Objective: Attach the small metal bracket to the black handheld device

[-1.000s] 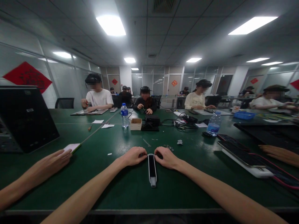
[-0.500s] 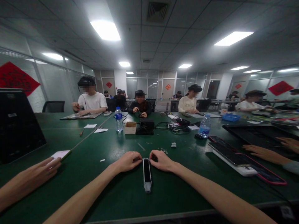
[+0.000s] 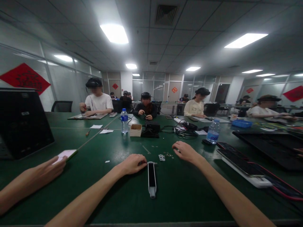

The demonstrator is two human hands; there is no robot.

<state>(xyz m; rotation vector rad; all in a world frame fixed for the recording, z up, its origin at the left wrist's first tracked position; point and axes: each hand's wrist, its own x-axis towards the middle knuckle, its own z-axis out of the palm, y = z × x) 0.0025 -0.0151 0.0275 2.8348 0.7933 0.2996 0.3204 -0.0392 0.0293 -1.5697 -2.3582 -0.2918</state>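
A slim pen-like device, black-faced with a pale rim and a grey tip towards me, lies on the green table. My left hand is closed at its far left end; whatever is pinched there is hidden. Something small sticks out to the right of that end. Farther right, my right hand reaches down with bent fingers, a tiny light spot showing between thumb and forefinger. Beside those fingertips lie several small metal rings. A flat silver plate with holes rests between the rings and the device.
At left another person's hand holds a phone; a black monitor-like panel stands behind. Ahead are a water bottle, a small box and cables. At right are another bottle, a white-backed phone stack and a black tray.
My right hand has left the device's far end and moved right and forward, over where a small silver piece lay. This uncovers the silver plate. My left hand stays; the view turns slightly left.
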